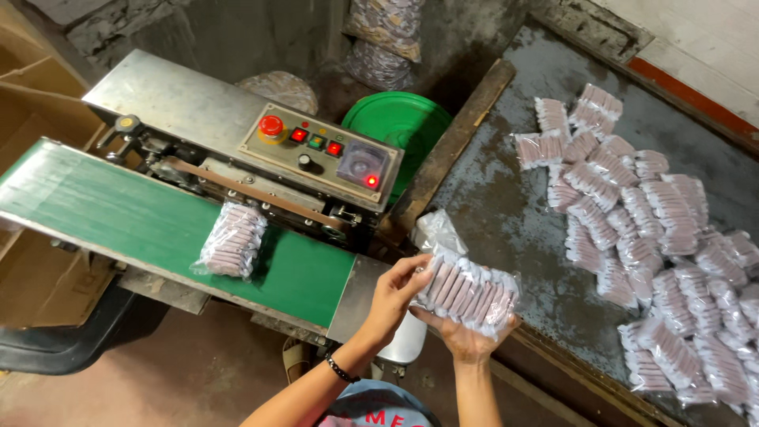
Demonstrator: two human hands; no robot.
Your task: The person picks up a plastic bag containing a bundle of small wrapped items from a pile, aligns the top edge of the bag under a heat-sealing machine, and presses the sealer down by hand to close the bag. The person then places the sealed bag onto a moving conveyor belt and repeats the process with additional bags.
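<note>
Both forearms rise from the bottom edge, the left one wearing a dark beaded bracelet [341,369]; the left hand [393,299] curls its fingers over the near-left end of a clear plastic packet [468,292] of pinkish-brown sticks, thumb and fingertips pinching that end; the right hand [466,336] lies palm-up beneath the packet, fingers spread fairly wide and cupping its underside, so each hand is closed onto the packet rather than empty; the packet is held in the air just off the right end of the conveyor, its long axis running from lower right to upper left, with the loose unsealed neck of the bag [437,231] pointing up-left toward the machine; the sticks inside lie side by side across that axis; just beyond the hands stands a steel band sealer [198,107] with a green conveyor belt [118,209]; a second packet [232,239] rides on the belt, its top edge at the sealing slot, long axis roughly across the belt; the control panel [316,146] carries a red round button, small lit switches and a glowing red lamp; to the right a dark worn tabletop [506,213] holds a heap of similar packets [648,229], overlapping and facing many ways; behind the machine sits a green plastic lid or tub [403,122]; cardboard boxes [35,87] stand at far left.
</note>
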